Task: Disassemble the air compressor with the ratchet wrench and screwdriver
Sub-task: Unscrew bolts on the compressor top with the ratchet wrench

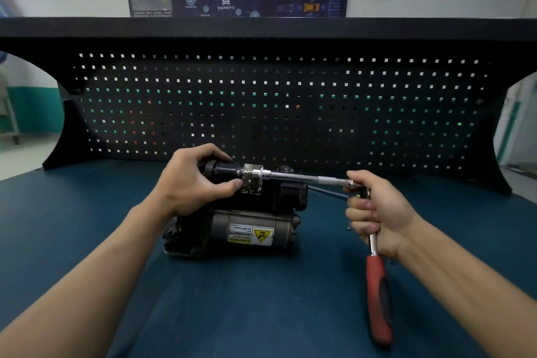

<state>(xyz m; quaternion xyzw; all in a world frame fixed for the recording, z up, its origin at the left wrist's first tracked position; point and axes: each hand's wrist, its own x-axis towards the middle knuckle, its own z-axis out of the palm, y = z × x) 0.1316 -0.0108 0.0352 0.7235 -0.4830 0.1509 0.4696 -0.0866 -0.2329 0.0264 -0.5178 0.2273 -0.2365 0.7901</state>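
Note:
The black and grey air compressor (250, 227) lies on the blue bench top, a yellow warning label facing me. My left hand (191, 183) grips its black upper end, thumb near a silver block. My right hand (374, 212) grips the ratchet wrench (377, 293) just below its head; the red and black handle hangs down toward me. A long silver extension bar (302, 177) runs left from the wrench head to a socket seated against the silver block on the compressor's top.
A black pegboard (279, 107) stands upright right behind the compressor, under a dark shelf. A thin metal rod (328, 192) lies on the bench (87, 212) behind the extension bar. A poster hangs on the wall above.

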